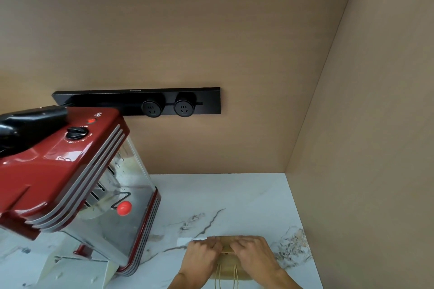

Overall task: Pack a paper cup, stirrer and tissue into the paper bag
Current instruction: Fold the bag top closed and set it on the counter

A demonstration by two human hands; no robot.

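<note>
A brown paper bag (229, 270) lies flat on the marble counter near the bottom edge of the view, its string handles trailing toward me. My left hand (202, 258) and my right hand (252, 254) both press on the bag's far end, fingers curled over its top edge. A white tissue or paper (191, 241) peeks out just left of the bag behind my left hand. No paper cup or stirrer shows in this view.
A red popcorn machine (77, 185) with clear walls stands at the left, close to my left hand. A black socket strip (141, 102) is fixed to the beige back wall. A side wall (375, 148) bounds the marble counter (234, 199) on the right.
</note>
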